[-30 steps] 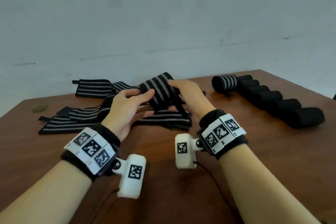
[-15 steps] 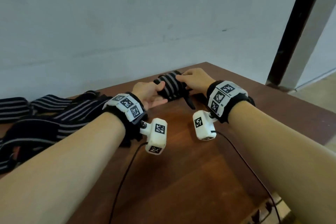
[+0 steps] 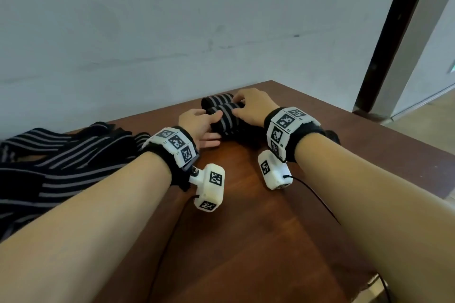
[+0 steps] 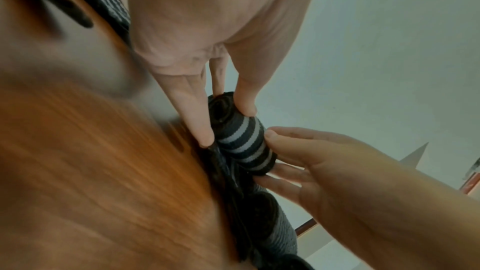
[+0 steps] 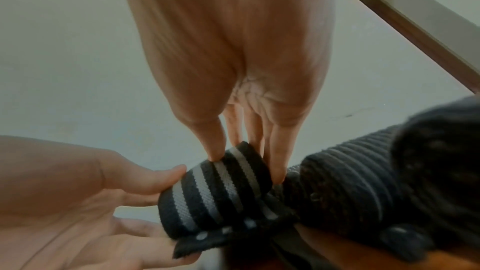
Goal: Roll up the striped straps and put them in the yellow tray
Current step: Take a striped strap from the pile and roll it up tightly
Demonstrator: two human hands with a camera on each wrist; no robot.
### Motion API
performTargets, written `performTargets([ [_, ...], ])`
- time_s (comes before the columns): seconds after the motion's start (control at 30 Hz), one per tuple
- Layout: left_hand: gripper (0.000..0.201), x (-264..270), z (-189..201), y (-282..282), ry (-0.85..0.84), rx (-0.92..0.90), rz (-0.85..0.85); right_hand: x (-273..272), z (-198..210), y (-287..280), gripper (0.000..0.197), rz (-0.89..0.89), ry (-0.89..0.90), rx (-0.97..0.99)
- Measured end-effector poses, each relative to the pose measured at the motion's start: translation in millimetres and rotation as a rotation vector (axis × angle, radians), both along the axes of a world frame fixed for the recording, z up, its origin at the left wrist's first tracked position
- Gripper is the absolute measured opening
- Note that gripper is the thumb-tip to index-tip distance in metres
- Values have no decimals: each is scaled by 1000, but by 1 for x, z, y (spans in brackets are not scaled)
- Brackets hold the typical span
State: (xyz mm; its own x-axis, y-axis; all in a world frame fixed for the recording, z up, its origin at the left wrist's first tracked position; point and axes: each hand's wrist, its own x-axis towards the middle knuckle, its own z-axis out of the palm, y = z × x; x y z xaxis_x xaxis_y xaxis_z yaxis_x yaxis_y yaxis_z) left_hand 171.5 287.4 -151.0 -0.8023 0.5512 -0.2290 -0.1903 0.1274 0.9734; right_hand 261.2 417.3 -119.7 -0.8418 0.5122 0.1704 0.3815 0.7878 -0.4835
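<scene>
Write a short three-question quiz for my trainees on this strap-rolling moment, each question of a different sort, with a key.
1. True or false: the rolled strap is held by both the left hand and the right hand.
2. Where do the unrolled straps lie on the table? A. by the left forearm B. under the right wrist C. on the floor
3. Fill in: the yellow tray is ____ in all three views.

Key: 1 true; 2 A; 3 not visible.

Bare forearms, black wristbands (image 3: 305, 138) with tag markers, white wrist cameras (image 3: 209, 187), cables
</scene>
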Motion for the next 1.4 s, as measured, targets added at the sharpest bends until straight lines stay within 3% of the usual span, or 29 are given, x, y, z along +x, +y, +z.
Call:
performTargets([
  [0.17,77,0,-3,3,159,-138,15,-1,2,6,44,-5,-28,-4],
  [0.43,71,-6,-2,0,85,-61,-22,0,19,11,27,50,-49,-72],
  [0.53,54,-11,0,-4,47,-43,-59,3,24,12,28,56,-20,-92],
  [0.63,61,-12,4,-13,5,-34,-157,7,25,7,40,65,-34,-86],
  [0.73,59,-6,13,-30,27,-33,-187,12,25,-6,36,79,-65,-44],
  [0.93,40,-7,59,-111,126,3,-197,11,28,-62,42,145,-94,41],
  [1.17,55,-25,95,-253,235,-126,-112,-19,27,-153,49,314,-185,104],
  [1.4,56,-26,82,-356,217,-127,14,-53,6,-242,100,547,-418,174],
])
